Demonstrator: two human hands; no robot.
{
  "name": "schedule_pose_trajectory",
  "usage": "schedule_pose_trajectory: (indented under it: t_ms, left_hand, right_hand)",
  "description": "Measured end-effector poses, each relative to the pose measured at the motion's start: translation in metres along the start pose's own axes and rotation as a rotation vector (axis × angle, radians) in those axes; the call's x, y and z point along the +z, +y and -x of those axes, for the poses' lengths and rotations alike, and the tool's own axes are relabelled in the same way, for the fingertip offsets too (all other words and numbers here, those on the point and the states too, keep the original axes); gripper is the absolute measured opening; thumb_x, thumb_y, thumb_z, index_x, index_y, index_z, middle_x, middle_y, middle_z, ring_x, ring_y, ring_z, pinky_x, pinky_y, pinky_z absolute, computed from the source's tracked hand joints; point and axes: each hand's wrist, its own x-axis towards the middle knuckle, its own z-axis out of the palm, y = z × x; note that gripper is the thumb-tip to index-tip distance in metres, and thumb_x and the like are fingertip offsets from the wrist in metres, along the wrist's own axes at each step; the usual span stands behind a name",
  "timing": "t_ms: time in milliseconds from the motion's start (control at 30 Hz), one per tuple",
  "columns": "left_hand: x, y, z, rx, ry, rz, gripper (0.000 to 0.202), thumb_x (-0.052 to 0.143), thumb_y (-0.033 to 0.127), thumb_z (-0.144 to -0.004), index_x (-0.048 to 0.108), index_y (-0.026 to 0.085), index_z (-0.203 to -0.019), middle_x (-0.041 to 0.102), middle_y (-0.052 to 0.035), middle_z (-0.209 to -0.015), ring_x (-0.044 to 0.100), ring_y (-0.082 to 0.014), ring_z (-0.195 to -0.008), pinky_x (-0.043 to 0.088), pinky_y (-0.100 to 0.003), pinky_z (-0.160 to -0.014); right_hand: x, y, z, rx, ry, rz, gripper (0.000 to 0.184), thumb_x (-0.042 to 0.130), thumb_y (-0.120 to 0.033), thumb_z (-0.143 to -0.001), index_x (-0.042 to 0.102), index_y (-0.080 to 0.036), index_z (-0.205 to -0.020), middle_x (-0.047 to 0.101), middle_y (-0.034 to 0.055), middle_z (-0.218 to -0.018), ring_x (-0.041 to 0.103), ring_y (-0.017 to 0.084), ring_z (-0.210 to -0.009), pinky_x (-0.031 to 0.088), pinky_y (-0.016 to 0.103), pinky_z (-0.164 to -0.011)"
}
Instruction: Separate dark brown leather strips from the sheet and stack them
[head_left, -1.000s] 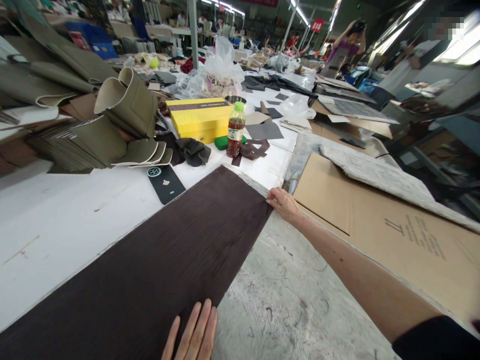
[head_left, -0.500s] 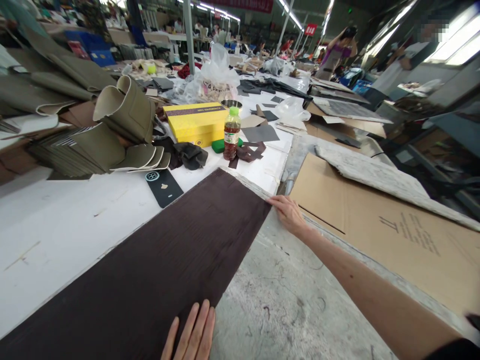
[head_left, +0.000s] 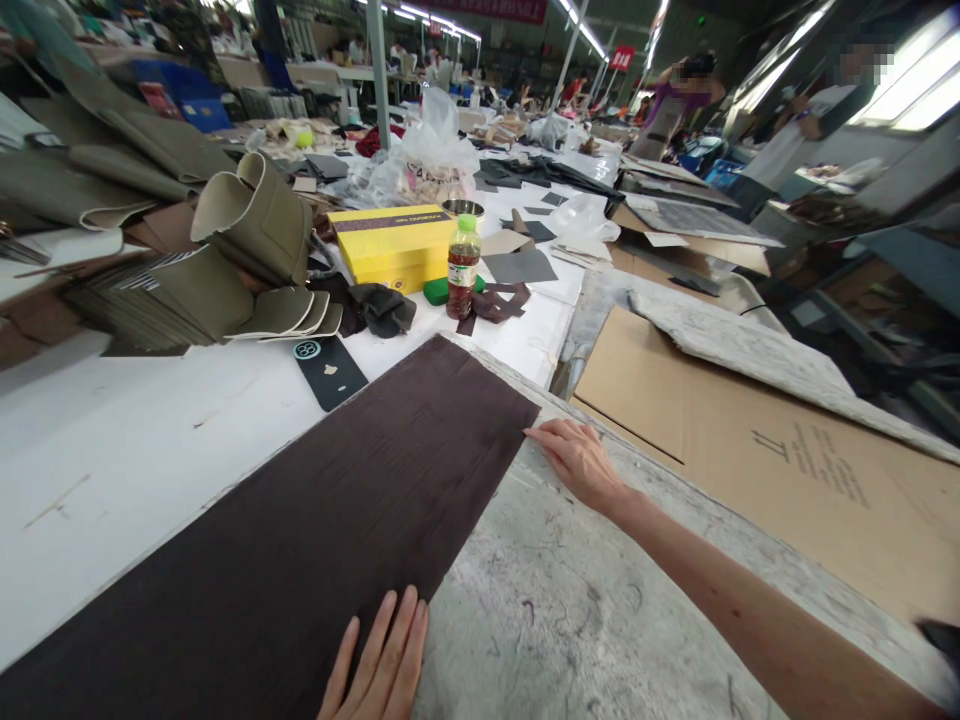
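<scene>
The dark brown sheet (head_left: 300, 510) lies flat on the grey, stained slab (head_left: 570, 600), with its left long edge along the white surface (head_left: 135, 450) and its far end extending away from the person. The left hand (head_left: 379, 655) rests palm down at the near right edge of the sheet; its fingers are extended and slightly spread, with nothing gripped. The right hand (head_left: 581, 460) is at the right edge, just short of the far right corner; its fingers are held narrow with the tips at the edge, and whether they pinch the material cannot be told. A black smartphone (head_left: 330, 375) lies just beside the left long edge and is the nearest obstruction on that side. Beyond the far end, a green-capped bottle (head_left: 463, 270) of reddish-brown liquid stands upright in front of a yellow box (head_left: 405, 265), with a green case (head_left: 436, 292) beside its base and brown scraps (head_left: 504, 304) to its right. A crumpled dark cloth (head_left: 388, 308) lies in front of the box. To the left, olive panels (head_left: 176, 300) are stacked on edge, next to a curled olive piece (head_left: 259, 230). A clear plastic bag (head_left: 439, 145) stands behind the box. Flattened cardboard (head_left: 720, 430) borders the slab, beyond the right forearm.
</scene>
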Motion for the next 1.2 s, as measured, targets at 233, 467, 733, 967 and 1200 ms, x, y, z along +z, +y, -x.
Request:
schedule_pose_trajectory:
  t_ms: [233, 467, 733, 967, 1200]
  left_hand:
    - [-0.033, 0.002, -0.016, -0.042, -0.122, 0.038, 0.055, 0.047, 0.037, -0.084, 0.046, 0.010, -0.132, 0.052, -0.0087, -0.138, 0.027, -0.0248, -0.137, 0.005, -0.045, -0.116]
    - [-0.043, 0.009, -0.016, -0.191, -0.250, 0.121, 0.056, 0.047, 0.025, -0.086, 0.033, 0.018, -0.140, 0.040, -0.0018, -0.147, 0.031, -0.0226, -0.134, 0.021, -0.042, -0.106]
    - [-0.055, 0.005, -0.031, -0.483, -0.386, 0.599, 0.048, 0.055, 0.017, -0.080, 0.047, 0.025, -0.127, 0.046, -0.0027, -0.142, 0.038, -0.0274, -0.126, 0.038, -0.050, -0.100]
    - [-0.083, -0.012, -0.010, -0.757, -0.209, 0.842, 0.020, 0.044, 0.022, -0.089, 0.059, 0.026, -0.102, 0.056, -0.0033, -0.126, 0.049, -0.0187, -0.118, 0.040, -0.043, -0.102]
    - [-0.142, -0.032, 0.125, -0.994, -0.163, 0.575, 0.021, 0.050, 0.039, -0.087, 0.063, 0.023, -0.087, 0.062, -0.0048, -0.096, 0.056, -0.0221, -0.095, 0.047, -0.041, -0.087]
  right_hand:
    - [-0.016, -0.068, 0.012, -0.137, -0.027, -0.128, 0.034, 0.042, -0.019, -0.095, 0.054, -0.024, -0.126, 0.057, 0.0072, -0.114, 0.051, 0.020, -0.100, 0.035, 0.037, -0.084]
    - [-0.009, -0.125, 0.045, -0.187, -0.181, -0.238, 0.032, 0.047, -0.022, -0.094, 0.053, -0.024, -0.126, 0.055, 0.0086, -0.118, 0.049, 0.021, -0.104, 0.036, 0.038, -0.087]
    - [-0.017, -0.164, 0.081, -0.161, -0.185, -0.280, 0.031, 0.049, -0.022, -0.092, 0.054, -0.023, -0.122, 0.055, 0.0092, -0.117, 0.050, 0.021, -0.103, 0.039, 0.038, -0.085]
    - [-0.015, -0.212, 0.130, -0.230, -0.216, -0.237, 0.036, 0.042, -0.010, -0.091, 0.052, -0.023, -0.124, 0.056, 0.0088, -0.116, 0.049, 0.022, -0.103, 0.036, 0.042, -0.088]
    - [-0.030, -0.260, 0.167, -0.097, -0.264, -0.514, 0.025, 0.040, -0.016, -0.095, 0.056, -0.023, -0.112, 0.059, 0.0067, -0.102, 0.054, 0.019, -0.091, 0.045, 0.037, -0.079]
